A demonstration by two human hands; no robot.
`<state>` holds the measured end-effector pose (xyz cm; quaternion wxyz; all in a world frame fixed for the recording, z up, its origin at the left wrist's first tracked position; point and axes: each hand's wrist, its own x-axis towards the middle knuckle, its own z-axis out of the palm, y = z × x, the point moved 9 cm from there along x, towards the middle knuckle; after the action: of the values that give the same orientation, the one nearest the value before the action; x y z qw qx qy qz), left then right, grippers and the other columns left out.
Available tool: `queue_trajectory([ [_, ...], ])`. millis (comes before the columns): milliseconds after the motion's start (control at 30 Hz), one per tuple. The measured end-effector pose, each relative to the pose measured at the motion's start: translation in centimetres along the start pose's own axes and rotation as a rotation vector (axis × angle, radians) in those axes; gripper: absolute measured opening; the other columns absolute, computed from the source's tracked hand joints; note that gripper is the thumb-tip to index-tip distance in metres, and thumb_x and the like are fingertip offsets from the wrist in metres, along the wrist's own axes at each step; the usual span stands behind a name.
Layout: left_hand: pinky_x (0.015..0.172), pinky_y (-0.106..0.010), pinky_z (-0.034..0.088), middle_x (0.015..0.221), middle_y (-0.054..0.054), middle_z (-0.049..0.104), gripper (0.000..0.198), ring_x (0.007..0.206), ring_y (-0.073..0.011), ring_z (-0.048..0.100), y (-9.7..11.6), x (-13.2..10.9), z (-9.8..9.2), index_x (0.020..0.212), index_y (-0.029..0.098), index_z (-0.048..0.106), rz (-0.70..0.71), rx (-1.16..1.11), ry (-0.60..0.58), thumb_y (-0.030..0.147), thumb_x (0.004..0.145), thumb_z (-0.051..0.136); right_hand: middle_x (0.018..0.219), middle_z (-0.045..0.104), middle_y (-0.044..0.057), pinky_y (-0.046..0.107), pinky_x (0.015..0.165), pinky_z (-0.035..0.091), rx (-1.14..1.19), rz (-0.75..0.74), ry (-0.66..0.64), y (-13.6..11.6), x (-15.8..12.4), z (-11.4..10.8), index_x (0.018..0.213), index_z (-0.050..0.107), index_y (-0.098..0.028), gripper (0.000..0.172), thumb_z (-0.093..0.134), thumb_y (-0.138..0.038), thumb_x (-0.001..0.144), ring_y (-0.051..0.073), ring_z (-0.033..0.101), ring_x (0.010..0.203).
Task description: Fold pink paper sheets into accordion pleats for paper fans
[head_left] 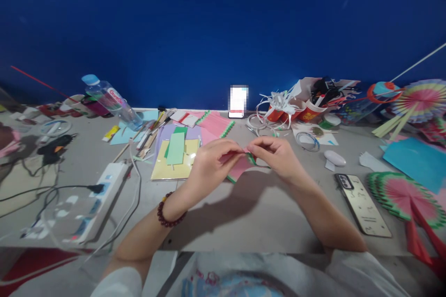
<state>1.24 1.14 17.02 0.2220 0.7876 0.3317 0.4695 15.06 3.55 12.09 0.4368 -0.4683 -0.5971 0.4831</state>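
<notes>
The pink paper (240, 167), edged in green, was held just above the middle of the worktop (244, 218), pinched at its upper end between the closed fingertips of the left hand (212, 160) and the right hand (278, 155). The fingers covered most of its top, so its folds there could not be made out. A dark bead bracelet (169, 216) sat on the left wrist.

The near middle of the worktop lay bare in the hands' shadow. Toward the left edge a white power strip (104, 195) and its cables took up the room; toward the right edge lay a smartphone (362, 204), face down, and a folded paper fan (400, 195), partly cut off by the frame. Beyond the left hand a green strip (176, 148) lay on a yellow sheet (163, 169).

Near the far left corner a water bottle (111, 100) leaned over, its red label's white writing too blurred to read. A small screen (239, 101) at the far edge was pixelated.
</notes>
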Motion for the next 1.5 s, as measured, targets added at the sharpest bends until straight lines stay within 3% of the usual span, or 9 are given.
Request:
queue_trajectory([
  [533,0.063,-0.022,0.054,0.077,-0.002,0.074,0.007,0.071,-0.0134,0.067,-1.2,-0.2,0.0,0.081,0.019,0.071,-0.114,-0.052,0.048,0.016,0.084,0.065,0.067,0.067,0.001,0.025,0.058,0.045,-0.03,-0.09,0.06,-0.8,-0.2,-0.2,0.073,0.07,-0.018,0.016,0.067,-0.034,0.077,0.012,0.056,0.061],
  [733,0.066,-0.022,0.057,0.082,-0.003,0.076,0.01,0.072,-0.0133,0.07,-1.1,-0.2,-0.4,0.089,0.018,0.073,-0.106,-0.077,0.103,0.014,0.082,0.067,0.066,0.065,0.001,0.026,0.057,0.045,-0.021,-0.084,0.054,-0.9,-0.2,-0.1,0.074,0.07,-0.018,0.02,0.068,-0.038,0.077,0.012,0.055,0.061],
  [933,0.061,-0.022,0.056,0.079,-0.002,0.076,0.014,0.069,-0.0136,0.069,-0.7,0.0,-0.8,0.085,0.02,0.075,-0.066,-0.066,0.108,0.01,0.082,0.065,0.071,0.068,0.001,0.026,0.062,0.049,0.011,-0.081,0.038,-0.8,-0.3,-0.1,0.078,0.072,-0.019,0.017,0.069,-0.036,0.077,0.013,0.06,0.066],
  [1100,0.062,-0.023,0.056,0.08,-0.002,0.076,0.015,0.071,-0.0143,0.069,-1.2,-0.1,-0.9,0.084,0.02,0.075,-0.119,-0.09,0.098,0.01,0.081,0.065,0.078,0.072,0.002,0.028,0.066,0.053,0.026,-0.052,0.011,-0.1,-0.1,-0.1,0.081,0.074,-0.021,0.019,0.077,-0.035,0.069,0.015,0.064,0.071],
  [1500,0.066,-0.024,0.059,0.082,-0.003,0.076,0.007,0.074,-0.0152,0.071,-2.6,0.0,-0.4,0.082,0.02,0.075,-0.259,-0.181,0.076,0.016,0.078,0.072,0.078,0.075,0.003,0.031,0.069,0.055,-0.056,-0.123,0.077,-0.6,-0.3,-0.4,0.079,0.077,-0.023,0.013,0.074,-0.035,0.073,0.018,0.068,0.073],
])
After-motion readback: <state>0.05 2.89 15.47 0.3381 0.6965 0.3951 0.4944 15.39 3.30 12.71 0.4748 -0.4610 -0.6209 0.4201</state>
